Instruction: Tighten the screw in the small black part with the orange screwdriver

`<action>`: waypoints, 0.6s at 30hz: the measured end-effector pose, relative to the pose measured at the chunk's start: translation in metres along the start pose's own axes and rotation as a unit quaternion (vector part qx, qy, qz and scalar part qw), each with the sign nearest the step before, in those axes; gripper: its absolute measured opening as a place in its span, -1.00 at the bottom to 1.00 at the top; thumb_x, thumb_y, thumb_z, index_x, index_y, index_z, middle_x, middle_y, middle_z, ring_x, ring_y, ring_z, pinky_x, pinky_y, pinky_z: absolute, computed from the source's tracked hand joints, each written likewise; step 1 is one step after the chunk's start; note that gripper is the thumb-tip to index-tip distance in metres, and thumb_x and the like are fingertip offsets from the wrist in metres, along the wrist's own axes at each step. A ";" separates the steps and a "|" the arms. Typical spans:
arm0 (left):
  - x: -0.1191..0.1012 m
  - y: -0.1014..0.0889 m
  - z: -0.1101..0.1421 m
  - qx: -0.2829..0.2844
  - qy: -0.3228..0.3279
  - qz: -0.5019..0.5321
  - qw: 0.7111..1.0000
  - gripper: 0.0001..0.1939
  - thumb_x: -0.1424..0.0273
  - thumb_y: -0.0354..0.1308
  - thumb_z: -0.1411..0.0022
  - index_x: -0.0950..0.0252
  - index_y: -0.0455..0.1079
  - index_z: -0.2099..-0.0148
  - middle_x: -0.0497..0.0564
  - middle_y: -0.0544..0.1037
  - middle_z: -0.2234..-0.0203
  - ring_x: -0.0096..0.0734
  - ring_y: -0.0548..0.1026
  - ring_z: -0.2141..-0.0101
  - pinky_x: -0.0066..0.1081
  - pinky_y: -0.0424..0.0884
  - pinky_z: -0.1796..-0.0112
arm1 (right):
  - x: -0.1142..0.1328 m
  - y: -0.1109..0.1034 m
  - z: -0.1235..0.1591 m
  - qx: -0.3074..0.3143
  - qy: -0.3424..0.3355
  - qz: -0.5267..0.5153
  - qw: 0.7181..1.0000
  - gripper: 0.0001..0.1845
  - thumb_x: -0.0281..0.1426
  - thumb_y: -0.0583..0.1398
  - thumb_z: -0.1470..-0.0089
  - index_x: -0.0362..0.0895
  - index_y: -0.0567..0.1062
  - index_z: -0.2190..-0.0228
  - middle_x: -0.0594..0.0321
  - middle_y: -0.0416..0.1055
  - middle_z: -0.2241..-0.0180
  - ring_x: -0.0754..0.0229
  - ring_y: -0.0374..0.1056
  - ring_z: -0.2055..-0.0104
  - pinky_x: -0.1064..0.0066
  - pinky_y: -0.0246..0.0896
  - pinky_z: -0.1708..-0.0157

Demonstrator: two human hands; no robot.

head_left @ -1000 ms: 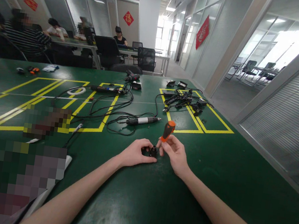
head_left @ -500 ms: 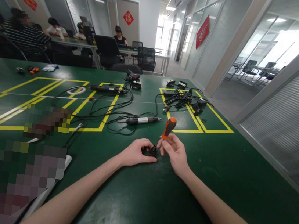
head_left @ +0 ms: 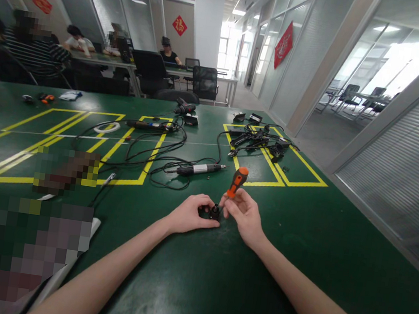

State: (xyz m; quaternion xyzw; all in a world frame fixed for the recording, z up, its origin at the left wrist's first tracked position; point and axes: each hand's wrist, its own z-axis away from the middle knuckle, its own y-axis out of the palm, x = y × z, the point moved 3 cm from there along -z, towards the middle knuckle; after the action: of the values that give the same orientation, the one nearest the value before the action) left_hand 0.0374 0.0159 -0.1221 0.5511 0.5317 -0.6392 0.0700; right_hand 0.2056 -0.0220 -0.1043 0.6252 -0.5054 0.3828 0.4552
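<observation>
My left hand (head_left: 194, 214) curls its thumb and fingers around a small black part (head_left: 215, 212) with a round metal piece on top, resting on the green table (head_left: 193, 274). In my right hand (head_left: 246, 216) is a screwdriver (head_left: 238, 181) with an orange and dark grey handle. The handle points up and leans a little to the right. Its lower end is close beside the black part; whether the tip touches it I cannot make out.
An electric screwdriver (head_left: 199, 169) with a black cable lies beyond my hands. Black parts and cables (head_left: 254, 140) are heaped at the far right. A cordless drill (head_left: 184, 107) lies at the back. People sit at another table (head_left: 110, 60) further off.
The screwdriver's handle has tipped slightly to the right. Both hands stay in almost the same place, and the black part has not visibly moved.
</observation>
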 end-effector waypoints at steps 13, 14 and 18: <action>-0.005 -0.001 0.000 -0.001 -0.001 -0.003 1.000 -0.69 0.17 0.43 -0.09 0.30 0.51 0.28 -0.05 0.49 0.37 -0.38 0.44 0.34 -0.41 0.34 0.28 | 0.001 0.002 0.000 0.008 0.004 0.009 1.000 -0.64 -0.07 0.33 -0.14 -0.11 0.52 0.27 0.25 0.52 0.43 0.30 0.32 0.55 0.40 0.30 0.49; -0.005 -0.002 0.000 -0.001 -0.001 -0.004 1.000 -0.69 0.17 0.43 -0.09 0.30 0.51 0.28 -0.05 0.48 0.38 -0.38 0.44 0.34 -0.41 0.34 0.28 | 0.000 0.002 0.000 0.003 0.002 0.005 1.000 -0.65 -0.08 0.35 -0.12 -0.10 0.50 0.27 0.26 0.53 0.43 0.29 0.32 0.54 0.39 0.31 0.47; -0.003 -0.001 0.000 -0.002 0.002 -0.006 1.000 -0.69 0.18 0.43 -0.09 0.30 0.51 0.28 -0.05 0.48 0.38 -0.38 0.44 0.33 -0.41 0.34 0.28 | 0.000 0.001 0.000 -0.015 0.005 0.024 1.000 -0.63 -0.08 0.38 -0.07 -0.09 0.45 0.38 0.27 0.52 0.45 0.29 0.30 0.54 0.39 0.31 0.47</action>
State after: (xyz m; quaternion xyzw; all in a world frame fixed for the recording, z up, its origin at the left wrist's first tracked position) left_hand 0.0376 0.0148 -0.1191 0.5488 0.5363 -0.6377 0.0665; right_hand 0.2043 -0.0221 -0.1035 0.6040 -0.5239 0.3886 0.4579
